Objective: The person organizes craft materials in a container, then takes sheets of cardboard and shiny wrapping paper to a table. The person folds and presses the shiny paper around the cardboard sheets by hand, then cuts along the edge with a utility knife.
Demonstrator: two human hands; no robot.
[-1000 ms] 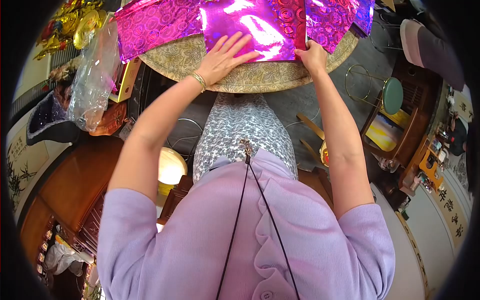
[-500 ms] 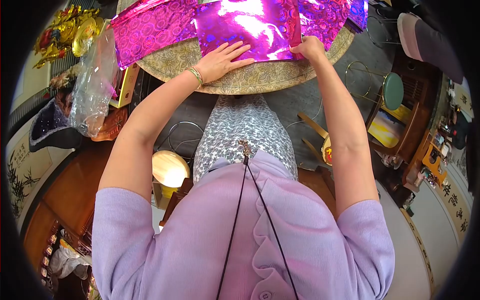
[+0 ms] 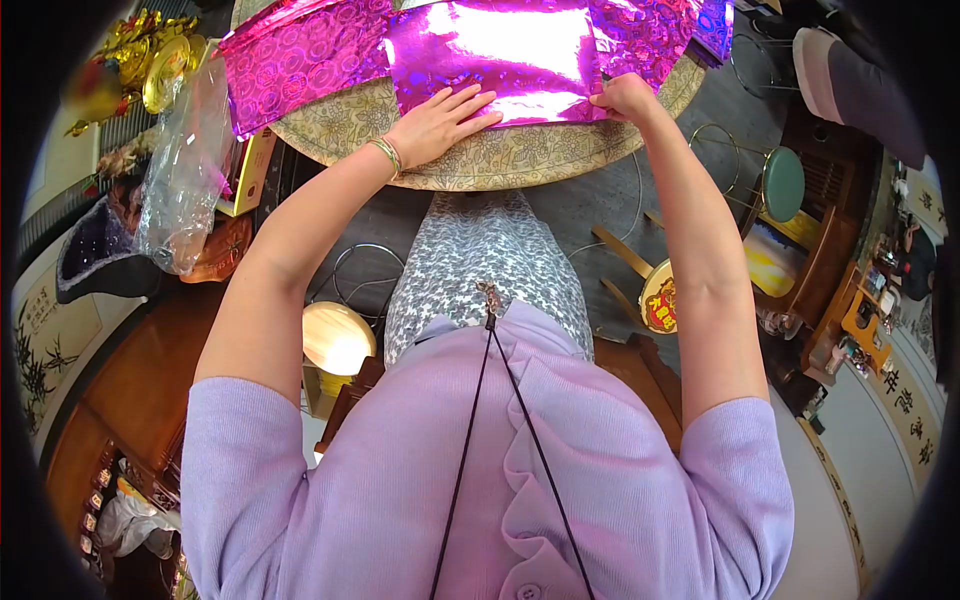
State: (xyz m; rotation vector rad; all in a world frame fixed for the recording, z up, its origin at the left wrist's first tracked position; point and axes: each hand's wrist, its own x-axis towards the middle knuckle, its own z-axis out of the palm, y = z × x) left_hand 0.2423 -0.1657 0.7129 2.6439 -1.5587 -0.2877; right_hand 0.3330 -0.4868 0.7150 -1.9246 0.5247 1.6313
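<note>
A shiny magenta foil sheet [image 3: 490, 65] lies on the round table, its front edge near the table's rim. My left hand [image 3: 440, 125] rests flat on the sheet's lower left corner, fingers stretched out and spread. At the lower right corner, my right hand [image 3: 628, 98] is closed with the fingers curled, thumb and forefinger pinching the sheet's edge. More patterned magenta foil [image 3: 305, 65] lies to the left, and another patterned foil piece [image 3: 645, 40] lies behind my right hand. Bright glare hides part of the middle sheet's surface.
A patterned cloth covers the round table [image 3: 540, 155]. On the left are a clear plastic bag [image 3: 185, 170] and gold ornaments [image 3: 150, 60]. A green-topped stool [image 3: 783, 183] stands at right, and a round wooden stool [image 3: 340, 338] is below left.
My right hand has shifted slightly right and its fingers have curled in more at the sheet's edge. The glare on the foil has changed shape. My left hand stays almost in place.
</note>
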